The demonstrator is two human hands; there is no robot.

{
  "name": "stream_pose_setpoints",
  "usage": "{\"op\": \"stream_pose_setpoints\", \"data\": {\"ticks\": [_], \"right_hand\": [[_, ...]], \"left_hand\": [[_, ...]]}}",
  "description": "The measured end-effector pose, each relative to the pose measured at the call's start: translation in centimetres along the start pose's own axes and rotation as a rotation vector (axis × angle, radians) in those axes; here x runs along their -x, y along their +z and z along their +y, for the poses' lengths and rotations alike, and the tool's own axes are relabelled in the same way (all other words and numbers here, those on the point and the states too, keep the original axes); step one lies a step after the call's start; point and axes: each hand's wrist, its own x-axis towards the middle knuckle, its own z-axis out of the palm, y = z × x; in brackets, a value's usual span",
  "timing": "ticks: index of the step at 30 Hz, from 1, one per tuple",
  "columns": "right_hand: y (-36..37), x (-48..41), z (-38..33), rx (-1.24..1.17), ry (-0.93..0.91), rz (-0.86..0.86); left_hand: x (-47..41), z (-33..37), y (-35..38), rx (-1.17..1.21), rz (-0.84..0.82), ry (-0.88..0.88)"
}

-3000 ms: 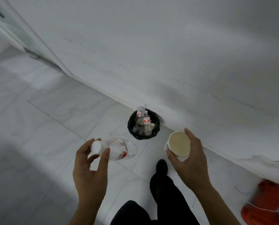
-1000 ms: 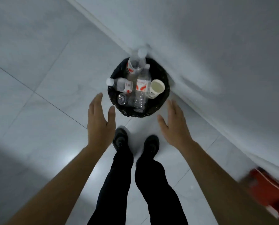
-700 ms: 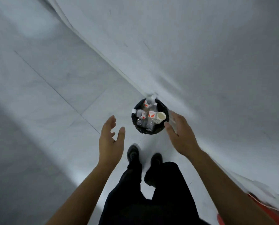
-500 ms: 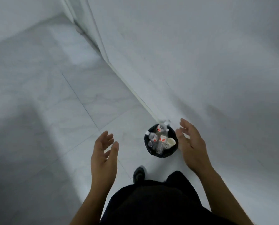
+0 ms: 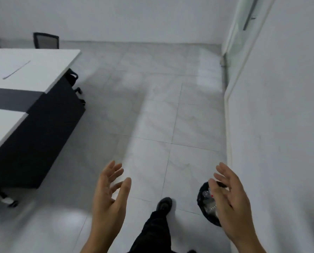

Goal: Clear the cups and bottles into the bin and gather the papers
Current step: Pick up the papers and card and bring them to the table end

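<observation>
head view: the paper (image 5: 5, 69) is seen on the desk (image 5: 57, 63), well apart from both hands, up and to the left, its long edge slanting up-right; the left hand (image 5: 109, 203) is nearer. it and the right hand (image 5: 229, 203) are held spread, empty. the bin (image 5: 201, 195), centred between the hands half a second ago, is now low right, partly hidden behind the right hand.
</observation>
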Motion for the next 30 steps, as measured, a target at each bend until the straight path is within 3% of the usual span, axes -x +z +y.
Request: {"op": "stream_pose_setpoints", "data": {"ticks": [7, 13, 18, 23, 30], "right_hand": [[8.2, 3.6, -1.8, 0.038, -0.064, -0.337], [17.7, 5.5, -6.5, 0.089, -0.205, -0.531], [26.1, 6.8, -9.4, 0.109, -0.248, -0.521], [32.6, 6.0, -11.2, 0.126, -0.258, -0.5], [38.0, -1.5, -10.9, 0.118, -0.184, -0.377]], "left_hand": [[7.8, -2.3, -9.9, -0.036, 0.329, -0.103], [9.0, -5.3, -18.5, 0.033, 0.544, -0.114], [5.1, -8.3, -25.3, 0.092, 0.57, -0.098], [-1.3, -9.9, -30.1, 0.081, 0.491, -0.092], [-13.9, -11.7, -30.0, 0.087, 0.347, -0.085]]}}
